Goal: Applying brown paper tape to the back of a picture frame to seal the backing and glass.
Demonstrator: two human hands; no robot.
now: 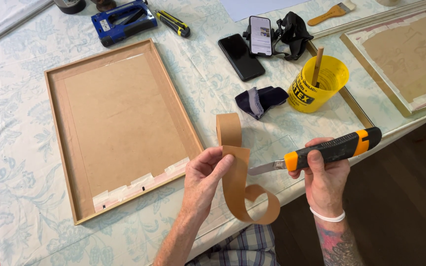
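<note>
My left hand (204, 178) pinches a curling strip of brown paper tape (236, 177) between thumb and fingers, above the table's near edge. In my right hand (323, 175) is a black and orange utility knife (329, 150), its blade out and pointing left, the tip just beside the strip. A wooden picture frame (119, 125) lies face down to the left, brown backing board up, with white tape pieces along its lower edge.
On the patterned cloth: a yellow tub (319, 83) with a stick in it, a dark cloth (261, 101), two phones (250, 47), a black strap, a blue staple gun (123, 20), a second knife, a brush (332, 13). Another frame (405, 56) lies at right.
</note>
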